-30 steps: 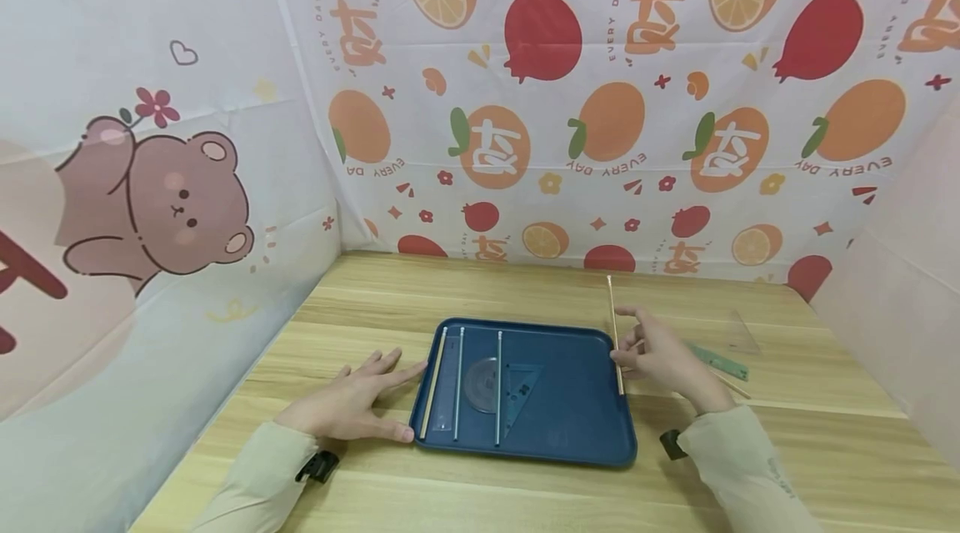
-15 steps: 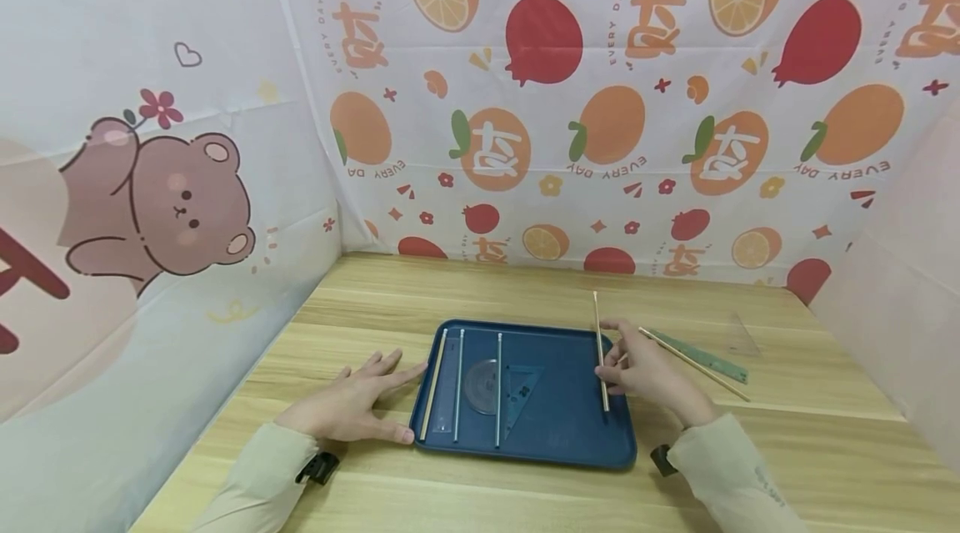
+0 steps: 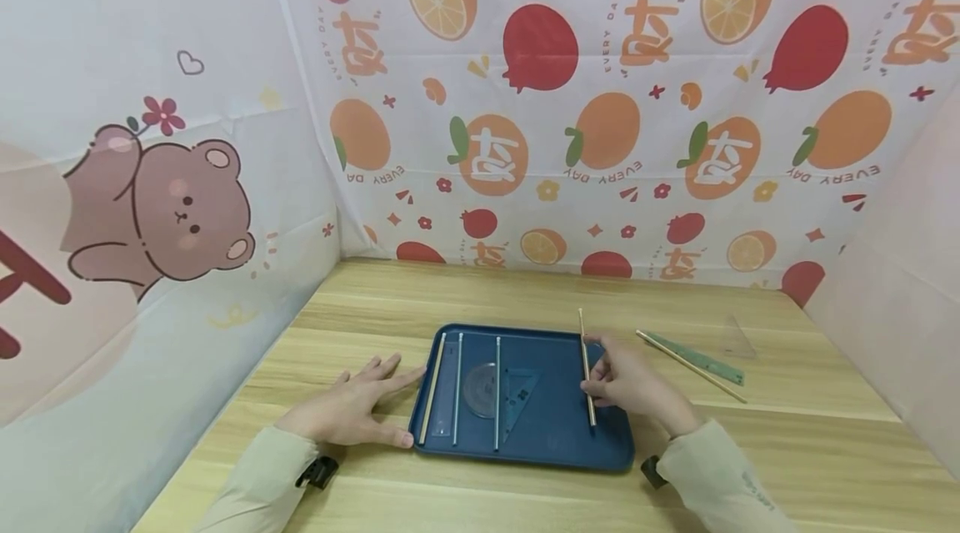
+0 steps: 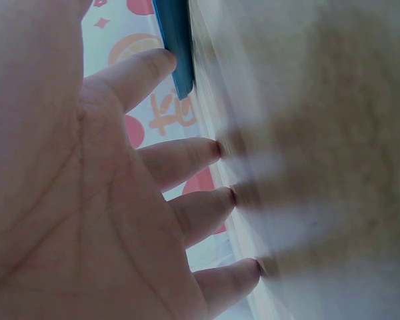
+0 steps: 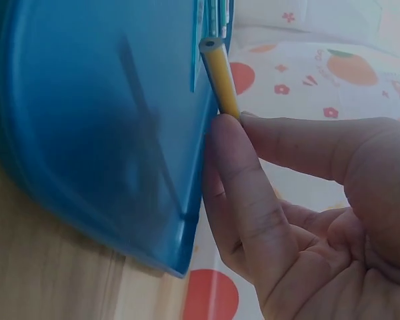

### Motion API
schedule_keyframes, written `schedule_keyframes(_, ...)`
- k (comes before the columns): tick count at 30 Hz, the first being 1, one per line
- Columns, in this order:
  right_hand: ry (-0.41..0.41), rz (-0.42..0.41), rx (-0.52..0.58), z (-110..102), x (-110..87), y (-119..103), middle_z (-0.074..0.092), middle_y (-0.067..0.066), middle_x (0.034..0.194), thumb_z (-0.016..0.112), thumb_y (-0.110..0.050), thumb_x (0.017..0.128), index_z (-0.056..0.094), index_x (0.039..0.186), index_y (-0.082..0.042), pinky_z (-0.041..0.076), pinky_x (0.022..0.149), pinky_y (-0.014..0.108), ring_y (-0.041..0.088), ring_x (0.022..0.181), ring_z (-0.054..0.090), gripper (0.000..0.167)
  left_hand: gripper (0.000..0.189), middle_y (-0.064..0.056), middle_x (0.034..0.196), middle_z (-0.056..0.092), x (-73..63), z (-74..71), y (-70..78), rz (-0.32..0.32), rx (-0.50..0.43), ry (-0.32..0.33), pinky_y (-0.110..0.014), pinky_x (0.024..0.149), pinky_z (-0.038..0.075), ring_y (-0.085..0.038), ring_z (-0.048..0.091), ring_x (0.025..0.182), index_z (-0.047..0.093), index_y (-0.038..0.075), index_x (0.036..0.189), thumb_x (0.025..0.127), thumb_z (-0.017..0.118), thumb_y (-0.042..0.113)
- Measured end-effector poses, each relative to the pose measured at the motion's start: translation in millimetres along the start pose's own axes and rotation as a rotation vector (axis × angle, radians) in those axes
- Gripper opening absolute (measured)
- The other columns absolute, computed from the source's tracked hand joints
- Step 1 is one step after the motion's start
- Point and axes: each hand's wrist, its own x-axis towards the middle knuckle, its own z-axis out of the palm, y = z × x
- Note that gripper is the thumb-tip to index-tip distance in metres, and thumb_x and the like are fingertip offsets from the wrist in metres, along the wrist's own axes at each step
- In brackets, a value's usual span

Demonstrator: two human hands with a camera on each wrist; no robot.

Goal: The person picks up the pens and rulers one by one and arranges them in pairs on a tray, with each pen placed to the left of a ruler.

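Note:
My right hand [image 3: 630, 383] pinches a yellow pencil [image 3: 582, 323] between thumb and fingers, over the right part of the blue tray [image 3: 555, 443]. In the right wrist view, the pencil's blunt, unsharpened end [image 5: 223, 77] shows, and its shadow falls on the tray floor. My left hand [image 3: 345, 408] lies spread at the tray's left edge, thumb and index finger right at the rim. Inside the tray, a yellow pencil [image 3: 432, 389] and two blue-green pencils [image 3: 458, 389] stand in rough parallel, over a clear ruler [image 3: 446, 416], a round clear protractor [image 3: 478, 389] and a set square [image 3: 519, 401].
Right of the tray, another yellow pencil [image 3: 720, 384] lies across a green ruler [image 3: 701, 356] on the wooden table [image 3: 465, 495]. Behind them is a clear triangle [image 3: 739, 339]. Printed cloths [image 3: 555, 183] close off the back and sides.
My right hand has carried the pencil left, from the tray's right rim to over its floor, uncovering more of the green ruler and the pencil on it. My left hand stays put.

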Motion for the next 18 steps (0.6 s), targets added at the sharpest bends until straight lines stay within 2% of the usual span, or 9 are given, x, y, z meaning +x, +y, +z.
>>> schedule_keyframes(18, -0.057, 0.002, -0.030, 17.5, 0.1, -12.8, 0.065, 0.007, 0.085, 0.078, -0.004, 0.097, 0.036, 0.161, 0.008, 0.065, 0.068, 0.030, 0.017, 0.073, 0.068, 0.078, 0.103, -0.032, 0.174, 0.026, -0.9, 1.0, 0.1, 0.000, 0.003, 0.004, -0.092, 0.114, 0.013, -0.062, 0.018, 0.160, 0.041, 0.029, 0.167, 0.082, 0.082, 0.071)
